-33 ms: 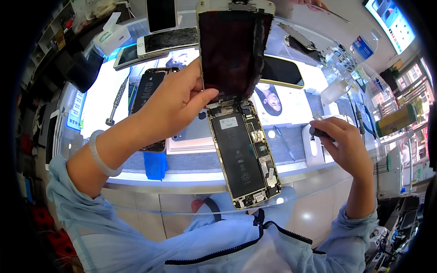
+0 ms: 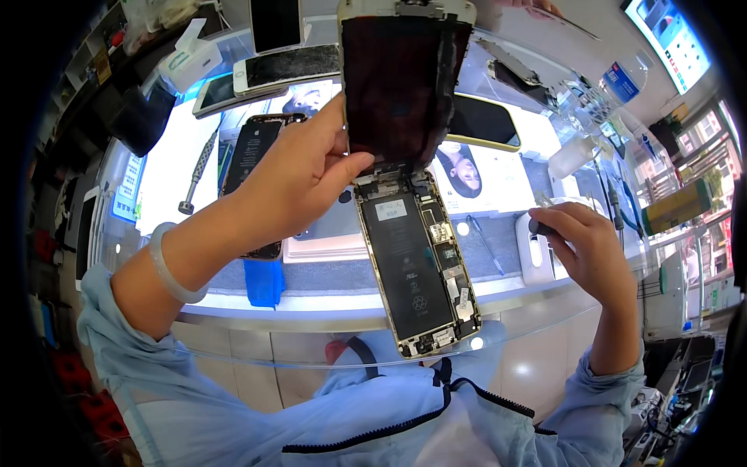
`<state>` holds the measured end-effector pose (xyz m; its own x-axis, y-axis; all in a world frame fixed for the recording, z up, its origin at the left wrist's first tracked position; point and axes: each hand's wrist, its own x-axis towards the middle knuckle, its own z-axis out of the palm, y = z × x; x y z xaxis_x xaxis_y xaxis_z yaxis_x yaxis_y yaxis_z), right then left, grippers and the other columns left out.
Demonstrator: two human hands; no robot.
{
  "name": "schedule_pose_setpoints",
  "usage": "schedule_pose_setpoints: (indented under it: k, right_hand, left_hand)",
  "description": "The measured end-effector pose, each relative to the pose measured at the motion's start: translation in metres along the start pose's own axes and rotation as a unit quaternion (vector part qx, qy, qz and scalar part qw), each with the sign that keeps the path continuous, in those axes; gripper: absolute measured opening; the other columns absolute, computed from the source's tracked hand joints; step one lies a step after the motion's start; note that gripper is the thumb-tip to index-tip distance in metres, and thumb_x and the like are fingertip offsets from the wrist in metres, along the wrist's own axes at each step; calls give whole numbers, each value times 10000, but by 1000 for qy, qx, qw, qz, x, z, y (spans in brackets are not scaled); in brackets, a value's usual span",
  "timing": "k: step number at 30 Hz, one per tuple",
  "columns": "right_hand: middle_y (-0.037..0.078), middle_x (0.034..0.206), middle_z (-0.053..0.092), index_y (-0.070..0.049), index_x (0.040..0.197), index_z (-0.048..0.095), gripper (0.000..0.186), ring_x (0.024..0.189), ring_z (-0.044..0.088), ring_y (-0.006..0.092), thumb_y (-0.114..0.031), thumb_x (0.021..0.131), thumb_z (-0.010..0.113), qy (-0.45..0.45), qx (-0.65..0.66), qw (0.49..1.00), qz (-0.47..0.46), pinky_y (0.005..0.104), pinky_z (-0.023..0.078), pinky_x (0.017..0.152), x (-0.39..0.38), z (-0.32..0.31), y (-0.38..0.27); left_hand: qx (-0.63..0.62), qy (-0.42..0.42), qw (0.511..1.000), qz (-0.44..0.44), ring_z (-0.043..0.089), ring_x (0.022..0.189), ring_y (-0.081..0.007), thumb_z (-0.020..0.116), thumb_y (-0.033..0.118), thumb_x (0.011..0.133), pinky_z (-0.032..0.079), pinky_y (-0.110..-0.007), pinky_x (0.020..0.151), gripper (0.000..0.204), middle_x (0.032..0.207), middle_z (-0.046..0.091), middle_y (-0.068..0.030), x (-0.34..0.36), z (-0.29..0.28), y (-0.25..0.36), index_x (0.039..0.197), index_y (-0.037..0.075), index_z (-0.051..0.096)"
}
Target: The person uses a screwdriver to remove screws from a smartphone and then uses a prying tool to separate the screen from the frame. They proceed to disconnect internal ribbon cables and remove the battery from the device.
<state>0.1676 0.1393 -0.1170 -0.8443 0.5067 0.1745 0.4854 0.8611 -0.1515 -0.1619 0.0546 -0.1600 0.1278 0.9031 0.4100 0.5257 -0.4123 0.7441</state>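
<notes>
Item: mobile phone, dismantled, in two parts. A dark, glossy, pale-rimmed rectangular display panel (image 2: 398, 89) is raised above a gold-edged, slab-shaped phone body (image 2: 424, 268), in which a long black battery (image 2: 398, 257) and small bared metal parts are seen. The parts meet at the body's far end, mid-view; the body's near end is seen past the lit front edge of a glass-topped counter (image 2: 334, 306). Whether the body is borne by the counter cannot be told.

Left hand (image 2: 299, 171): the panel's lower left edge is gripped between thumb and bent fingers, close to the join.

Right hand (image 2: 583, 237): a small, dark, round-ended object (image 2: 538, 226) is pinched between thumb and fingertips, well apart from the phone; its kind cannot be told.

Handling, as judged: light overall, the body weightier than the panel. The panel is likely stiff, slick and brittle, best taken by its side rims; any thin connection at the join would be easily torn by pulling or twisting. The body is best steadied by its metal edges, with the battery left unpressed.
</notes>
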Motion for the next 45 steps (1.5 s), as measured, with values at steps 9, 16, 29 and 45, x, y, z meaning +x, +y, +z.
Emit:
schedule_pose_setpoints:
  k: [9, 16, 29, 45]
  right_hand:
    - [163, 1017, 606, 59, 1288, 440, 472, 913, 592, 177, 80, 829, 548, 207, 264, 922, -192, 294, 497, 789, 59, -12, -20]
    - [204, 1018, 596, 72, 1291, 398, 478, 870, 584, 181, 76, 841, 556, 149, 276, 918, -242, 286, 481, 784, 77, 16, -22]
    - [253, 973, 611, -99, 1382, 79, 938, 832, 656, 287, 27, 722, 734, 107, 300, 922, -218, 344, 538, 705, 61, 29, -18]
    - [249, 858, 622, -115, 1368, 24, 1013, 663, 667, 276, -4, 698, 775, 41, 264, 897, -353, 283, 536, 528, 62, 28, -24]
  left_hand:
    - [0, 77, 996, 47, 554, 1141, -283, 464, -143, 815, 555, -244, 702, 946, 1485, 134, -246, 0, 7, 14, 1422, 102, -219]
    - [232, -16, 960, 155, 621, 969, -241, 558, -111, 787, 503, -270, 662, 564, 1297, 505, -174, 2, -5, 9, 1316, 42, 441]
    - [228, -63, 971, 19, 553, 918, -211, 894, 242, 484, 482, -313, 755, 704, 1055, 619, -57, -11, 0, 26, 1101, 73, 598]
    - [218, -59, 974, 29, 540, 913, -216, 877, 288, 499, 484, -304, 771, 719, 1058, 597, -62, -12, 1, 26, 1115, 60, 585]
